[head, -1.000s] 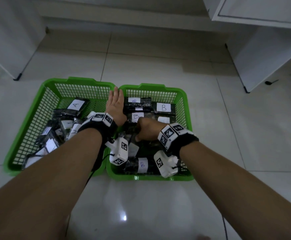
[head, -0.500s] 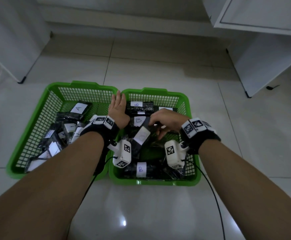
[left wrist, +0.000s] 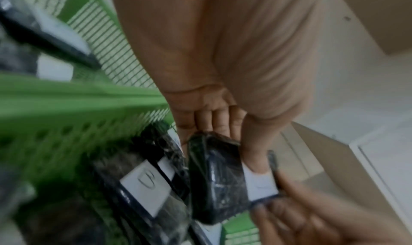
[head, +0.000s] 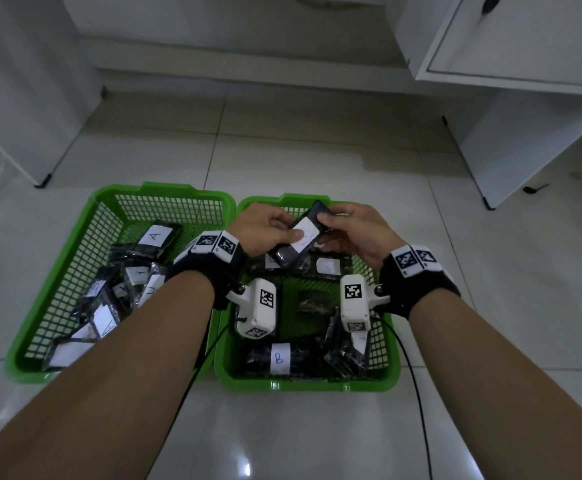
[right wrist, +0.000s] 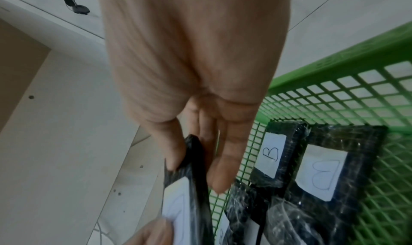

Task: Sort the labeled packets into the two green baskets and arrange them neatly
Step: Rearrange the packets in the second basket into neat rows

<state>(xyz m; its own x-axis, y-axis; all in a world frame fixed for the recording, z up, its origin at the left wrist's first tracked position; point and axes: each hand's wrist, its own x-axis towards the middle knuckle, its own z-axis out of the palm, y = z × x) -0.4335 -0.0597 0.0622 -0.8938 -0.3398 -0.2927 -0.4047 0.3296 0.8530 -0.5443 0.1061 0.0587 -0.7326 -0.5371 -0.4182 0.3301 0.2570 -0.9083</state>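
Both hands hold one black packet [head: 301, 237] with a white label above the far end of the right green basket [head: 303, 384]. My left hand [head: 265, 232] grips its near end, thumb on the label; my right hand [head: 351, 230] pinches its far end. The same packet [left wrist: 217, 176] shows in the left wrist view, and edge-on [right wrist: 194, 187] in the right wrist view. Packets labelled B [right wrist: 270, 153] lie in the right basket, one [head: 280, 358] at its near edge. The left green basket [head: 57, 271] holds several packets, one labelled A [head: 156, 235].
The baskets sit side by side on a glossy tiled floor [head: 300, 427]. White cabinets [head: 511, 46] stand to the right and behind, another white unit [head: 23, 81] at the left. Cables [head: 417, 393] trail from my wrist cameras.
My left hand left the basket divider and joined the right hand on the packet. Both lifted it from the right basket's middle toward its far end.
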